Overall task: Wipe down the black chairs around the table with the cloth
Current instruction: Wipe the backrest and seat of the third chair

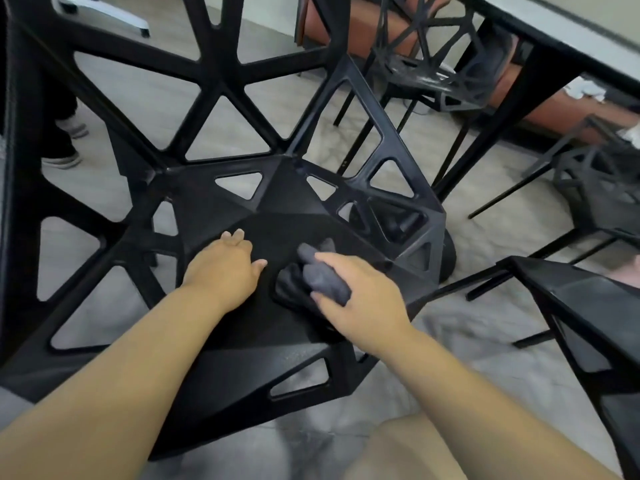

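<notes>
Right hand [360, 299] bunches the cloth [323, 277] on the seat [263, 233], left hand [227, 263] flat beside it; bunched cloth could skip the seat's cut-outs.

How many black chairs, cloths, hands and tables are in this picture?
Black chairs: 4
Grey cloth: 1
Hands (left hand, right hand): 2
Table: 1
Total: 8

The left hand [223, 268] and right hand [363, 299] were seen bare, and both forearms were left uncovered to the near edge.
</notes>
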`<state>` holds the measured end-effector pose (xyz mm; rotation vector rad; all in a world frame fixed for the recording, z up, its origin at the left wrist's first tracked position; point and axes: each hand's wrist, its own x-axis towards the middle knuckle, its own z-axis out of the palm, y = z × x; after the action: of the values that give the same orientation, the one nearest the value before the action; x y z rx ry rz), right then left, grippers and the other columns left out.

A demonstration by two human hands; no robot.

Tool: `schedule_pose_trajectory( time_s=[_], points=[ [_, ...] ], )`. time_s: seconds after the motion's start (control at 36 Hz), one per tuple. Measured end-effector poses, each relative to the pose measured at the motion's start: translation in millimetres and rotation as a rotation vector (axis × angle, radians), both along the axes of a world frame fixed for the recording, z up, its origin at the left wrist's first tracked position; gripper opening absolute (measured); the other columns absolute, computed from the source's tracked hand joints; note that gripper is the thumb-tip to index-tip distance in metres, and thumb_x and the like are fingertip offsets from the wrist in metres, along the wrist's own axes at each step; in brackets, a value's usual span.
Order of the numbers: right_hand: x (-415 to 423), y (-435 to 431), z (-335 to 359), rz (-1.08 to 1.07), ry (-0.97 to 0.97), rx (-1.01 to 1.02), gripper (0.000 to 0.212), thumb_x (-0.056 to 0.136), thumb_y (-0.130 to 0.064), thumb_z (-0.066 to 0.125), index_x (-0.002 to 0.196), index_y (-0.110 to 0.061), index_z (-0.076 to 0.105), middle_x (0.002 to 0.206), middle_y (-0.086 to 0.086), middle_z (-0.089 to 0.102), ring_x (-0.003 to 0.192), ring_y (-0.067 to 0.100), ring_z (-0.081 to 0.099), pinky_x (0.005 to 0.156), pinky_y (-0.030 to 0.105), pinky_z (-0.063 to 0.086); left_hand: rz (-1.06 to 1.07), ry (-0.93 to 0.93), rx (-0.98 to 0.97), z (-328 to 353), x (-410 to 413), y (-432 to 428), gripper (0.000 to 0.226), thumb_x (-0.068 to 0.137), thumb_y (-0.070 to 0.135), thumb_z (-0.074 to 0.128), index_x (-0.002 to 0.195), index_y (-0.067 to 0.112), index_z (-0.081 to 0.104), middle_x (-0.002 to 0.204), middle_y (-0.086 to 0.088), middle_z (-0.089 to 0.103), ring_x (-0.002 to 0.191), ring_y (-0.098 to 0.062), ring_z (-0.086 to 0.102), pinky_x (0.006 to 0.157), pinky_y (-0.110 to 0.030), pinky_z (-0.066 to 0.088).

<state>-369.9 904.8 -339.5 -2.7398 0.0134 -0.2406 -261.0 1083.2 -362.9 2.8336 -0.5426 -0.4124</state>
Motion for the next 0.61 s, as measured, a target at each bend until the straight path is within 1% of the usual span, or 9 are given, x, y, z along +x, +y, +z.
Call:
schedule_pose_trajectory(
  time_s=[0.08, 0.14, 0.19, 0.31, 0.39, 0.44, 0.5, 0.56, 0.61],
  points=[
    [-4, -12, -2, 0.186, 0.006, -0.016, 0.055, 0.078, -0.042, 0.059, 0.131, -0.031, 0.053, 0.120, -0.004, 0.059, 0.103, 0.023, 0.060, 0.087, 0.035, 0.050, -0.023, 0.019, 0.002, 2, 1, 4, 0.050, 0.100, 0.039, 0.034, 0.141, 0.009, 0.036, 0.158, -0.003, 0.012, 0.144, -0.023, 0.016, 0.109, -0.037, 0.027],
    [2, -36, 0, 0.168, 0.019, -0.071, 0.055, 0.079, -0.038, 0.063, 0.133, -0.034, 0.051, 0.125, -0.004, 0.056, 0.106, 0.026, 0.059, 0.090, 0.035, 0.049, -0.068, 0.049, 0.007, 3, -1, 11, 0.053, 0.101, 0.039, 0.033, 0.146, 0.013, 0.028, 0.159, -0.001, 0.008, 0.145, -0.020, 0.012, 0.112, -0.037, 0.024],
    [8, -61, -1, -0.014, -0.011, -0.111, 0.055, 0.083, -0.035, 0.065, 0.136, -0.034, 0.048, 0.129, -0.001, 0.054, 0.109, 0.030, 0.057, 0.090, 0.038, 0.048, -0.118, 0.070, 0.003, 6, -8, 22, 0.052, 0.101, 0.039, 0.033, 0.148, 0.019, 0.027, 0.158, 0.002, 0.009, 0.145, -0.017, 0.009, 0.114, -0.036, 0.021],
    [14, -73, -6, -0.511, -0.041, 0.083, 0.055, 0.087, -0.035, 0.063, 0.138, -0.033, 0.043, 0.132, 0.004, 0.050, 0.114, 0.029, 0.053, 0.091, 0.035, 0.043, -0.162, 0.046, -0.008, 16, -31, 50, 0.049, 0.099, 0.042, 0.038, 0.144, 0.026, 0.036, 0.156, 0.010, 0.019, 0.143, -0.011, 0.017, 0.112, -0.028, 0.022],
    [10, -36, -8, -0.613, -0.026, 0.009, 0.056, 0.085, -0.037, 0.060, 0.138, -0.033, 0.041, 0.130, 0.007, 0.051, 0.110, 0.035, 0.054, 0.088, 0.038, 0.045, -0.181, -0.008, 0.024, 24, -43, 73, 0.046, 0.098, 0.045, 0.038, 0.141, 0.030, 0.040, 0.152, 0.015, 0.024, 0.138, -0.009, 0.027, 0.108, -0.025, 0.027],
    [3, 0, -8, -0.498, -0.010, 0.009, 0.057, 0.083, -0.039, 0.061, 0.136, -0.035, 0.043, 0.128, 0.003, 0.053, 0.110, 0.032, 0.055, 0.088, 0.037, 0.045, -0.211, -0.038, 0.031, 27, -49, 85, 0.045, 0.098, 0.044, 0.037, 0.140, 0.030, 0.042, 0.151, 0.014, 0.027, 0.137, -0.009, 0.029, 0.108, -0.023, 0.027],
    [-8, 36, -7, -0.246, -0.003, 0.031, 0.057, 0.079, -0.039, 0.064, 0.134, -0.037, 0.047, 0.126, -0.004, 0.056, 0.109, 0.026, 0.056, 0.089, 0.035, 0.046, -0.241, -0.063, 0.015, 25, -52, 93, 0.045, 0.097, 0.043, 0.039, 0.139, 0.028, 0.045, 0.149, 0.013, 0.031, 0.136, -0.010, 0.031, 0.108, -0.023, 0.030],
    [-19, 63, -4, 0.014, 0.039, 0.082, 0.058, 0.077, -0.038, 0.066, 0.132, -0.037, 0.049, 0.121, -0.009, 0.057, 0.105, 0.022, 0.058, 0.086, 0.034, 0.048, -0.258, -0.116, -0.018, 21, -53, 98, 0.041, 0.095, 0.037, 0.049, 0.131, 0.021, 0.056, 0.143, 0.006, 0.044, 0.130, -0.018, 0.042, 0.104, -0.029, 0.037],
    [-22, 67, -2, 0.167, 0.086, 0.080, 0.057, 0.077, -0.041, 0.064, 0.131, -0.041, 0.046, 0.120, -0.011, 0.057, 0.103, 0.019, 0.059, 0.082, 0.033, 0.049, -0.270, -0.175, -0.056, 14, -51, 101, 0.033, 0.087, 0.026, 0.065, 0.116, 0.010, 0.068, 0.128, -0.006, 0.060, 0.115, -0.029, 0.056, 0.095, -0.037, 0.047]
  ],
)
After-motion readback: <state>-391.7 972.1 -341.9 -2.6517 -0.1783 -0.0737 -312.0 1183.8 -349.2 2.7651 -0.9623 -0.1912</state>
